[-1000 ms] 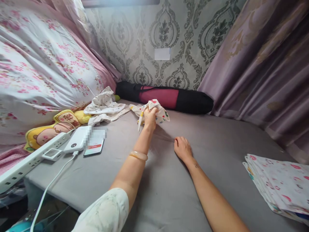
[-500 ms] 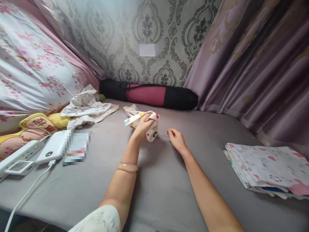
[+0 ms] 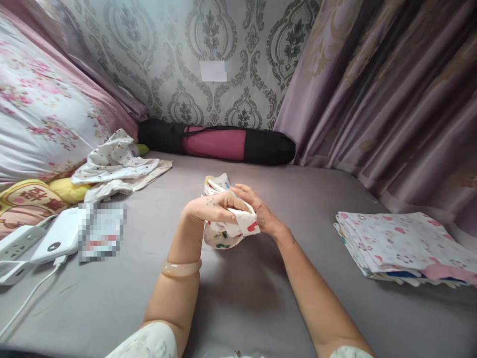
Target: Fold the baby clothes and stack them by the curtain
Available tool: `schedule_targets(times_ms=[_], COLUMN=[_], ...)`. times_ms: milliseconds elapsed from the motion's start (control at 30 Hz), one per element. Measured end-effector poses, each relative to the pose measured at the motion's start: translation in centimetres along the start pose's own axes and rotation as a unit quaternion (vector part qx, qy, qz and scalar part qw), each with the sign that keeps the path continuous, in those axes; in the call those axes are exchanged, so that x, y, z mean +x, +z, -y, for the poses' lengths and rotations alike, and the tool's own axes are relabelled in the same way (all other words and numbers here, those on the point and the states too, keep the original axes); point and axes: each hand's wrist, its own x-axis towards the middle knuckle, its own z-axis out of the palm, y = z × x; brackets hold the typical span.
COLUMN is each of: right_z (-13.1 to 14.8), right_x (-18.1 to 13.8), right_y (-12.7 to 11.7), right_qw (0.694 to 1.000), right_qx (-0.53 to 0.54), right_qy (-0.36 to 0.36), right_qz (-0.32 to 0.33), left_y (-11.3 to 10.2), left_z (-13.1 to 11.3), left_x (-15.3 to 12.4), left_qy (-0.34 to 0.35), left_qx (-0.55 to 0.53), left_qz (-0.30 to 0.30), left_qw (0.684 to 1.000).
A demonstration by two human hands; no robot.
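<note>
A small white cloth (image 3: 227,231) with coloured prints is bunched between both hands above the grey bed sheet (image 3: 261,288). My left hand (image 3: 212,208), with a pale bangle on its wrist, is closed over the top of the cloth. My right hand (image 3: 257,211) touches the cloth from the right, fingers pressed on it. Part of the cloth sticks up behind the fingers.
A stack of folded printed cloths (image 3: 402,243) lies at the right. Loose white cloths (image 3: 115,166) sit at the left by a floral quilt (image 3: 40,114). A power bank (image 3: 55,238), power strip (image 3: 15,243) and phone (image 3: 100,231) lie left. A black-and-pink roll bag (image 3: 219,141) rests along the wall.
My left hand has pulled the printed cloth nearer to me and lifted it. My right hand has come off the sheet and joined the cloth. The view has shifted right.
</note>
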Motion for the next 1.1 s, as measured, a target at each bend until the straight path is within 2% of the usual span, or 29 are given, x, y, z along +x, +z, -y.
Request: schedule_targets(times_ms=[133, 200, 233, 300, 333, 400, 467, 533, 567, 633, 700, 767, 800, 967, 1100], right_z=[1.2, 1.2, 1.1, 0.8, 0.9, 1.6, 3.1, 5.1, 6.1, 7.8, 8.6, 8.7, 8.5, 7.5, 7.3], right_x=[0.3, 0.4, 0.4, 0.3, 0.3, 0.3, 0.2, -0.1, -0.3, -0.9, -1.5, -1.7, -1.6, -0.2, 0.5], right_y=[0.3, 0.1, -0.1, -1.0, -1.6, -3.0, -4.1, -4.9, -5.1, -5.4, -5.7, -5.8, -5.8, -4.0, -2.4], right_qw=[0.998, 0.999, 1.0, 0.984, 0.963, 0.91, 0.871, 0.864, 0.875, 0.91, 0.939, 0.954, 0.959, 0.96, 0.968], right_qx=[0.02, 0.022, 0.011, -0.051, -0.102, -0.219, -0.315, -0.358, -0.365, -0.355, -0.309, -0.257, -0.242, -0.219, -0.166], right_qy=[-0.023, -0.001, 0.023, 0.079, 0.099, 0.108, 0.092, 0.079, 0.084, 0.116, 0.145, 0.152, 0.146, 0.114, 0.118], right_qz=[0.05, 0.026, -0.016, -0.153, -0.227, -0.334, -0.366, -0.344, -0.307, -0.182, -0.042, 0.023, 0.017, -0.136, -0.149], left_y=[0.4, 0.3, 0.2, -0.2, -0.5, -1.0, -1.4, -1.5, -1.5, -1.3, -1.0, -0.8, -0.7, -0.6, -0.4], left_z=[-0.7, -0.6, -0.4, 0.1, 0.4, 1.2, 1.9, 2.4, 2.5, 2.6, 2.6, 2.6, 2.6, 2.5, 2.3], left_x=[-0.1, -0.5, -0.7, -1.1, -1.1, -0.8, -0.1, 0.8, 1.2, 1.8, 1.9, 1.8, 1.7, 1.6, 1.7], left_qy=[-0.013, -0.037, -0.043, -0.042, -0.039, -0.024, 0.007, 0.05, 0.069, 0.091, 0.088, 0.076, 0.072, 0.07, 0.064], left_qx=[-0.013, -0.029, -0.033, -0.03, -0.023, -0.005, 0.007, 0.011, 0.009, -0.007, -0.03, -0.045, -0.049, -0.052, -0.049], left_qz=[0.008, -0.021, -0.05, -0.146, -0.216, -0.378, -0.504, -0.567, -0.579, -0.578, -0.55, -0.518, -0.507, -0.481, -0.466], left_qw=[1.0, 0.999, 0.997, 0.988, 0.975, 0.926, 0.864, 0.822, 0.812, 0.811, 0.83, 0.851, 0.858, 0.872, 0.881])
